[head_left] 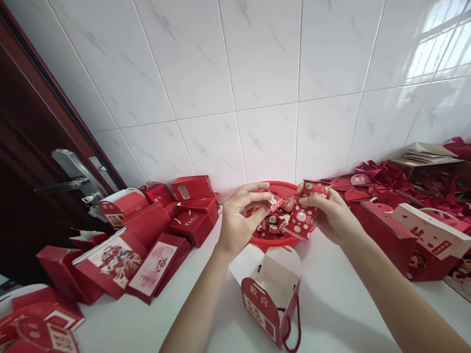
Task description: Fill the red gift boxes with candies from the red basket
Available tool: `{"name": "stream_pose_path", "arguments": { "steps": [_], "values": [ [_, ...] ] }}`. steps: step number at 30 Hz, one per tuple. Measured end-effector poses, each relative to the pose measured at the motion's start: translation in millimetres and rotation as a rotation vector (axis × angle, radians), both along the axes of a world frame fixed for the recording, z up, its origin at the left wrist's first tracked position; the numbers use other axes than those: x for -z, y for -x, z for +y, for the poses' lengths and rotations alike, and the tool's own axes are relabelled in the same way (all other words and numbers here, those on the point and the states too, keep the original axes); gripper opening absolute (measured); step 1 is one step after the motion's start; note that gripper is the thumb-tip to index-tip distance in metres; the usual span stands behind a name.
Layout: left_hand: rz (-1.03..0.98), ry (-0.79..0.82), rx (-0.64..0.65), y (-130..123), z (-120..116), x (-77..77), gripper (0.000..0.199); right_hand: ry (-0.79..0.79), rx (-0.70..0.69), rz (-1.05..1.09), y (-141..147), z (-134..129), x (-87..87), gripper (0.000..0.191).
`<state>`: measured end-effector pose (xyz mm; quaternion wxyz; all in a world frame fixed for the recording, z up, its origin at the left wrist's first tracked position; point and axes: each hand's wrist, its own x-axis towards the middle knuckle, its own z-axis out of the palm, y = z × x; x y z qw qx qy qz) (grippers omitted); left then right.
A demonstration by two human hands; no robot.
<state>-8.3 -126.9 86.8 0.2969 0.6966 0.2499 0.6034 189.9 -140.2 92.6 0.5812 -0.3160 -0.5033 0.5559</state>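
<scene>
Above the left side of a red plastic basket, my left hand pinches a small red wrapped candy. To its right, my right hand is closed on red candy packets, one with white round prints and another with a green spot at the top. Wrapped candies lie in the basket under both hands. Nearer to me, between my forearms, stands a red box with its top open, a pale inside and a dark red cord handle at its right.
Several red boxes are piled on the white table at the left, near a dark door with a metal handle. More red boxes and bags crowd the right side. A white tiled wall rises behind the basket.
</scene>
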Motion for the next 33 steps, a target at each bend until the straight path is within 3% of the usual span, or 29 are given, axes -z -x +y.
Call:
{"name": "stream_pose_path", "arguments": {
  "steps": [3, 6, 12, 16, 23, 29, 33],
  "values": [
    [0.087, -0.074, -0.047, 0.8, 0.0, 4.1, 0.019, 0.009, -0.051, -0.038, 4.6, -1.3, 2.3, 0.024],
    [0.127, -0.105, -0.016, 1.3, -1.0, 5.9, 0.023, -0.027, -0.083, -0.026, 9.0, -2.1, 5.4, 0.027],
    [0.1, -0.06, 0.022, -0.5, -2.4, 2.9, 0.015, -0.091, -0.079, -0.037, 12.0, -1.2, 9.6, 0.028],
    [0.051, 0.025, 0.061, -1.8, -2.9, 0.9, 0.013, -0.139, -0.028, -0.047, 11.1, -0.8, 10.2, 0.029],
    [-0.127, 0.28, 0.121, -4.9, -6.2, -2.2, 0.041, -0.195, -0.003, -0.091, 9.5, -3.0, 9.5, 0.034],
    [-0.262, 0.428, 0.151, -10.4, -2.1, -2.5, 0.035, -0.207, -0.002, -0.138, 9.7, -4.0, 9.7, 0.035],
    [-0.228, 0.36, 0.062, -8.3, -1.6, -2.2, 0.032, -0.223, -0.037, -0.231, 7.3, -3.5, 7.0, 0.034]
  ]
}}
